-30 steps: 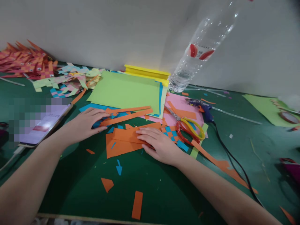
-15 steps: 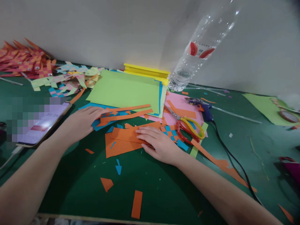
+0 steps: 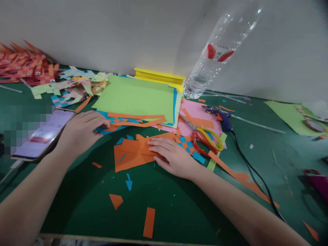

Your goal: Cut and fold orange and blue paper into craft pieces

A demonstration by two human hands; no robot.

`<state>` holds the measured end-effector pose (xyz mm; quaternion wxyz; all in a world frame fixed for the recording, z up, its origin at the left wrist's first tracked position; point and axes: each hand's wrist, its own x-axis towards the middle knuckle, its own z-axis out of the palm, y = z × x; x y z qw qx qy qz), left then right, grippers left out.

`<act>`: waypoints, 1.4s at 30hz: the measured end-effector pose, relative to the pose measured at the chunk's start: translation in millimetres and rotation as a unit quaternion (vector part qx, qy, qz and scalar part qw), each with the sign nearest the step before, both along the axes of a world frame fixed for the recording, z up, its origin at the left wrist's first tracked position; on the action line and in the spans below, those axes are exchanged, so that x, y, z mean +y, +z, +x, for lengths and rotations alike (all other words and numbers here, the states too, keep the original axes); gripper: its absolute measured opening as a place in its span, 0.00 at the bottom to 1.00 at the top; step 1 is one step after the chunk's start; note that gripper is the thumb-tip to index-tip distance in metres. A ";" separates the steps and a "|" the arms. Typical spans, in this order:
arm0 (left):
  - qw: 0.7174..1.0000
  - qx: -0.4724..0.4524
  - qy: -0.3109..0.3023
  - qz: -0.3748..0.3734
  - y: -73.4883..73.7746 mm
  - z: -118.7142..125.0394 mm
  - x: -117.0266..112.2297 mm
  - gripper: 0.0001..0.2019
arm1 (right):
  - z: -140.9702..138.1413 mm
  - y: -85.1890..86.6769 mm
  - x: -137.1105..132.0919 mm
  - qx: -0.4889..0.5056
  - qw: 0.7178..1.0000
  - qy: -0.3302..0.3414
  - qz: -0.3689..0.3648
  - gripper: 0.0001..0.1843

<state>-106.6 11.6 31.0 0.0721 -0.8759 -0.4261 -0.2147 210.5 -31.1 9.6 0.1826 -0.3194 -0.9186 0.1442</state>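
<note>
My left hand (image 3: 83, 131) is at the left end of a blue and orange woven paper piece (image 3: 125, 121) with long orange strips. Its fingers are curled in and closed on that end; the fingertips are partly hidden. Stretched out flat, my right hand (image 3: 174, 157) rests on orange paper sheets (image 3: 135, 148). Just beyond its wrist lies another blue and orange checked woven piece (image 3: 187, 144), partly under scissors (image 3: 205, 136) with yellow and red handles.
Green paper sheets (image 3: 138, 97) lie at the back beside a yellow holder (image 3: 159, 77) and a plastic bottle (image 3: 205, 71). A glue gun (image 3: 225, 121) with a black cord is on the right. At left are a phone (image 3: 43, 133) and piled woven paper pieces (image 3: 28, 66).
My left hand has moved a little left and up, so more of the woven piece shows. Its upper orange strip has turned slightly. My right hand stays in place.
</note>
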 end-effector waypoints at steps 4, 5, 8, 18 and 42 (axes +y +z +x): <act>1.000 -0.005 0.010 -0.003 -1.2 0.8 -0.6 0.04 | 0.0 0.3 -0.3 0.000 1.000 -0.002 -0.004 0.15; 1.000 -0.007 0.015 -0.007 -1.6 0.8 -0.6 0.04 | 0.0 0.2 -0.3 0.001 1.000 -0.002 -0.006 0.15; 1.000 -0.007 0.022 -0.018 -2.6 0.7 -0.6 0.05 | 0.2 -0.2 -0.5 0.004 1.000 -0.002 -0.010 0.15; 1.000 -0.012 0.022 -0.013 -4.6 2.1 1.0 0.09 | -0.2 -0.4 -0.3 0.005 1.000 -0.003 -0.010 0.15; 0.999 0.029 0.039 0.020 -4.4 7.4 -2.3 0.08 | 0.6 -1.6 -0.3 0.008 1.000 -0.004 -0.005 0.15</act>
